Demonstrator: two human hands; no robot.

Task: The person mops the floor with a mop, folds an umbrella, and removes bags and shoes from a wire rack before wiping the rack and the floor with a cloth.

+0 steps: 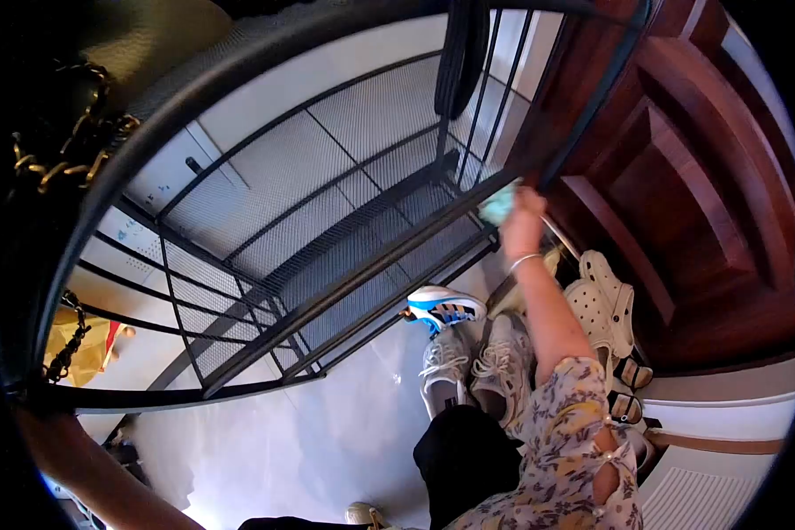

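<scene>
A pale green cloth [498, 206] is bunched in my right hand [527, 212], whose fingers close around it. The cloth touches the long bar of a black metal mesh rack [362, 281], near the rack's right end. At the lower left, my left hand [41, 422] reaches to the outer frame of the rack. Its fingers are lost in the dark edge of the view, so their grip does not show.
Right of the rack stands a dark red panelled door [671, 177]. White clogs [592, 305], sandals [629, 389] and a blue-and-white sneaker [446, 307] lie near my shoes [473, 367]. A gold chain [62, 168] hangs upper left, above a yellow bag [78, 344].
</scene>
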